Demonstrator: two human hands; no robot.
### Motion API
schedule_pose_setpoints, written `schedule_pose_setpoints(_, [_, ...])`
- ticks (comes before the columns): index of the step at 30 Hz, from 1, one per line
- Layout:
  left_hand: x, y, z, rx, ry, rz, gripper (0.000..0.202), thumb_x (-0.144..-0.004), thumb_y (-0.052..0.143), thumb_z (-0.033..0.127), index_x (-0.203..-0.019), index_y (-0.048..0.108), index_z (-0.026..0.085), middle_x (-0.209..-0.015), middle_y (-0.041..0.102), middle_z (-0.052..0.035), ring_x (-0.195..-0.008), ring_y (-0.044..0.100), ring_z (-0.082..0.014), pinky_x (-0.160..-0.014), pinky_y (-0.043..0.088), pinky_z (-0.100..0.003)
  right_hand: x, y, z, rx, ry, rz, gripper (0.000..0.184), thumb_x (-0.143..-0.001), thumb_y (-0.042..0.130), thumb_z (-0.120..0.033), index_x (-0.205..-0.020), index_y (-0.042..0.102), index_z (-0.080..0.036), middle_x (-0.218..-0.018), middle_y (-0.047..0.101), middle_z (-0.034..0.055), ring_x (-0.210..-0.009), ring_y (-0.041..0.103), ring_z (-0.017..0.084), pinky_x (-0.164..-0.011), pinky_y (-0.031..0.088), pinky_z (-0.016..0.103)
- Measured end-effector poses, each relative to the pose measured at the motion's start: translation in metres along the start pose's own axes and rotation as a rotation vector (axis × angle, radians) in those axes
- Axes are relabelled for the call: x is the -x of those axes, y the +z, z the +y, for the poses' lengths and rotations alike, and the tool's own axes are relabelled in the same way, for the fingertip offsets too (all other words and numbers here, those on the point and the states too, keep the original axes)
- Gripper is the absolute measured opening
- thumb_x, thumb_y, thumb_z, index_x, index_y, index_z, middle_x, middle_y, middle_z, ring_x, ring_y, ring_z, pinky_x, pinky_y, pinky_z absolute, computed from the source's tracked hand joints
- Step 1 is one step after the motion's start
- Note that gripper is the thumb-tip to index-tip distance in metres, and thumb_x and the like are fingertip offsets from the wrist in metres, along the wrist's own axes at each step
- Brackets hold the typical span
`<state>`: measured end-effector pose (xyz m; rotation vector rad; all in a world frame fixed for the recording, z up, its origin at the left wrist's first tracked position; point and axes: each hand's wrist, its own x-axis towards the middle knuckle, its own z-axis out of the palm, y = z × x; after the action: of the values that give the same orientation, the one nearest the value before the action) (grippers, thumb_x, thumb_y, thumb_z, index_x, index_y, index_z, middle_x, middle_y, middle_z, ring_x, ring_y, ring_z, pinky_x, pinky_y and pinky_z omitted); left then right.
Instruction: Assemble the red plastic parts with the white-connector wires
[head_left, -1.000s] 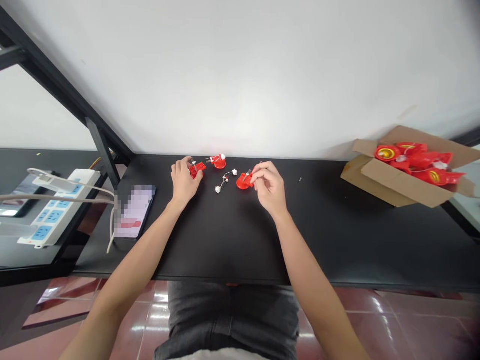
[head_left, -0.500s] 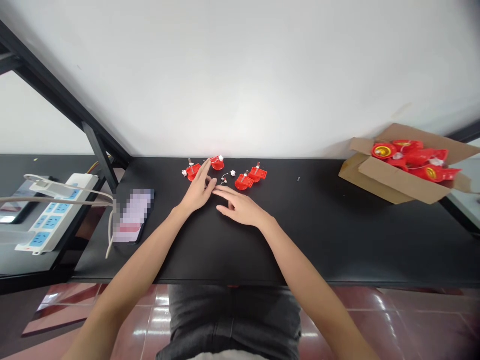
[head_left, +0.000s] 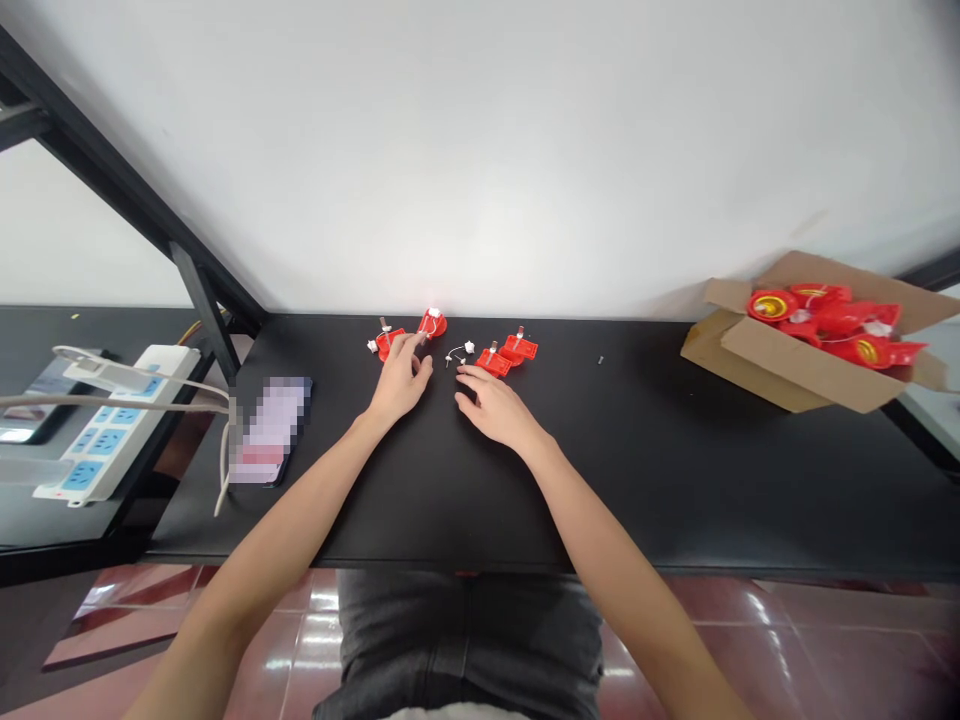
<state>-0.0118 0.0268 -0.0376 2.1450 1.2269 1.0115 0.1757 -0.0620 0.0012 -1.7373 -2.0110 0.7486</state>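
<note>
Several small red plastic pieces lie on the black tabletop in front of me. My left hand is open, its fingertips touching or just over two of them: a red piece with a small post and a red piece with a white knob. My right hand is open too, palm down, fingertips just in front of another red piece. A further red piece sits right behind that one. Between my hands lies a thin white wire with a white knob at one end.
At the right stands an open cardboard box filled with red parts. A phone and a white cable lie at the left, near a power strip. A tiny screw-like piece rests on the black table.
My hands have moved apart: the right has drawn away to the right. The red piece with the white knob now sits tilted, and the wire shows more fully.
</note>
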Motion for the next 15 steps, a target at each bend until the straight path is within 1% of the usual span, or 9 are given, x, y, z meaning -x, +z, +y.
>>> schedule_pose_setpoints(3, [0.0, -0.002, 0.005, -0.041, -0.002, 0.001, 0.03, -0.094, 0.057, 0.019, -0.123, 0.064, 0.019, -0.123, 0.062, -0.0086, -0.066, 0.058, -0.0078, -0.081, 0.059, -0.031, -0.001, -0.001, 0.001, -0.021, 0.031, 0.015, 0.044, -0.099, 0.053, -0.026, -0.141, 0.064, -0.017, -0.16, 0.049, 0.0119, -0.116, 0.07, 0.028, -0.109, 0.052, 0.049])
schedule_pose_setpoints(5, [0.0, -0.003, 0.009, -0.067, 0.0, 0.018, 0.025, -0.094, 0.056, 0.018, -0.117, 0.066, 0.019, -0.113, 0.064, -0.0061, -0.064, 0.056, -0.0083, -0.079, 0.058, -0.03, -0.001, -0.001, 0.002, -0.051, 0.03, 0.019, 0.044, -0.098, 0.053, -0.026, -0.14, 0.065, -0.018, -0.158, 0.051, 0.0118, -0.113, 0.071, 0.027, -0.106, 0.054, 0.048])
schedule_pose_setpoints(7, [0.001, -0.005, 0.014, -0.094, -0.001, 0.059, 0.021, -0.095, 0.057, 0.019, -0.113, 0.068, 0.019, -0.104, 0.064, -0.0041, -0.063, 0.053, -0.0086, -0.076, 0.056, -0.029, -0.001, -0.001, 0.003, -0.078, 0.025, 0.034, 0.042, -0.098, 0.054, -0.025, -0.138, 0.066, -0.02, -0.155, 0.054, 0.0112, -0.112, 0.071, 0.026, -0.104, 0.055, 0.047])
schedule_pose_setpoints(8, [0.002, -0.005, 0.016, -0.104, -0.006, 0.081, 0.022, -0.095, 0.058, 0.02, -0.115, 0.068, 0.019, -0.104, 0.065, -0.0042, -0.063, 0.053, -0.0084, -0.076, 0.056, -0.029, -0.001, -0.001, 0.003, -0.087, 0.022, 0.042, 0.041, -0.097, 0.054, -0.025, -0.136, 0.067, -0.021, -0.154, 0.055, 0.0109, -0.113, 0.07, 0.026, -0.104, 0.055, 0.047])
schedule_pose_setpoints(10, [0.003, -0.005, 0.018, -0.114, -0.03, 0.088, 0.032, -0.094, 0.062, 0.023, -0.126, 0.065, 0.02, -0.119, 0.064, -0.007, -0.062, 0.052, -0.0073, -0.076, 0.056, -0.029, -0.001, -0.001, 0.003, -0.095, 0.017, 0.049, 0.041, -0.098, 0.053, -0.025, -0.136, 0.067, -0.021, -0.153, 0.056, 0.0105, -0.116, 0.069, 0.026, -0.103, 0.055, 0.048])
schedule_pose_setpoints(12, [0.004, -0.005, 0.019, -0.119, -0.06, 0.032, 0.047, -0.093, 0.065, 0.027, -0.139, 0.058, 0.023, -0.135, 0.058, -0.0098, -0.063, 0.053, -0.0069, -0.076, 0.057, -0.031, 0.0, -0.001, 0.002, -0.092, -0.001, 0.047, 0.042, -0.099, 0.051, -0.025, -0.139, 0.065, -0.022, -0.155, 0.055, 0.0095, -0.122, 0.067, 0.028, -0.104, 0.055, 0.049])
schedule_pose_setpoints(13, [0.005, -0.004, 0.018, -0.123, -0.069, -0.002, 0.051, -0.093, 0.065, 0.029, -0.143, 0.055, 0.025, -0.139, 0.057, -0.0102, -0.063, 0.054, -0.0072, -0.076, 0.057, -0.031, 0.001, -0.001, 0.002, -0.085, -0.02, 0.045, 0.044, -0.099, 0.05, -0.025, -0.141, 0.063, -0.023, -0.157, 0.053, 0.0085, -0.127, 0.064, 0.028, -0.105, 0.055, 0.049])
schedule_pose_setpoints(15, [0.005, -0.003, 0.017, -0.132, -0.073, -0.04, 0.048, -0.095, 0.063, 0.032, -0.142, 0.056, 0.026, -0.138, 0.058, -0.0096, -0.064, 0.054, -0.0084, -0.077, 0.057, -0.032, 0.001, 0.0, 0.002, -0.052, -0.061, 0.037, 0.048, -0.1, 0.047, -0.024, -0.147, 0.057, -0.026, -0.161, 0.049, 0.0054, -0.136, 0.059, 0.028, -0.107, 0.054, 0.049])
